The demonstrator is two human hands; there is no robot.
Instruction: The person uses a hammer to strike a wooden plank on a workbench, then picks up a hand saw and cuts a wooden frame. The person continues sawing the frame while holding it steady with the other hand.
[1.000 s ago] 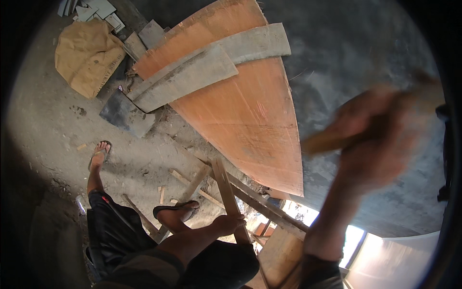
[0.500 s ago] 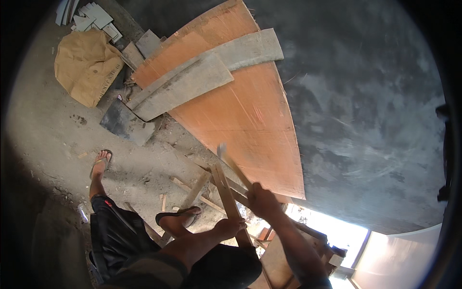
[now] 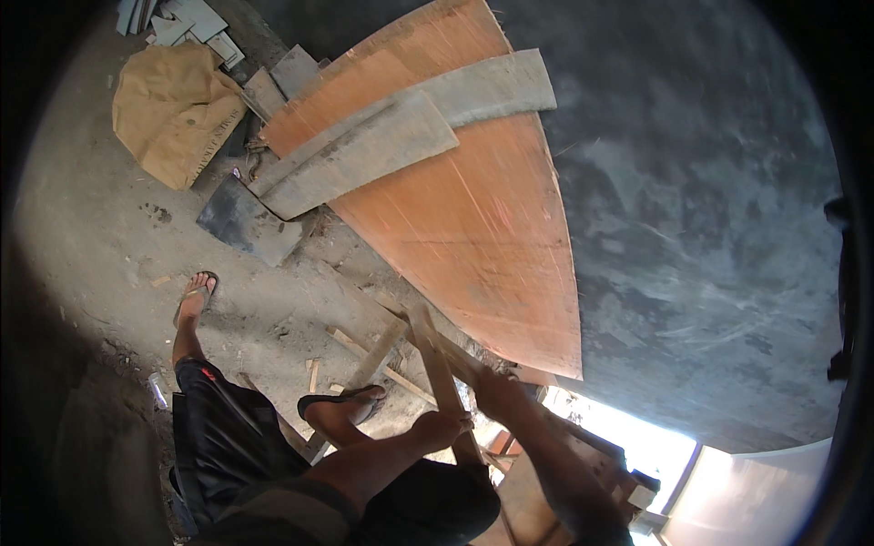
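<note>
My left hand [image 3: 442, 429] is closed around a narrow wooden batten [image 3: 441, 373], which slants up and away from my bent leg. To its right, my right hand [image 3: 497, 393] grips a hammer [image 3: 461, 360] by the handle. The hammer is lowered across the batten's far part; motion blurs it, and its head is hard to make out. Whether the head touches wood, I cannot tell. Below the batten, another wooden piece [image 3: 375, 357] lies at an angle near my sandalled foot [image 3: 341, 409].
A large orange-brown plywood sheet [image 3: 492, 246] leans by the dark wall [image 3: 692, 227], with grey boards [image 3: 364, 155] across it. A brown paper sack [image 3: 173, 114], stacked tiles [image 3: 196, 23] and a dark slab [image 3: 246, 218] lie on the dusty floor [image 3: 109, 246]. Wooden pieces [image 3: 533, 491] stand at lower right.
My right hand has swung the hammer down from its raised position over the plywood toward the batten. My left hand still holds the batten. The view has shifted slightly.
</note>
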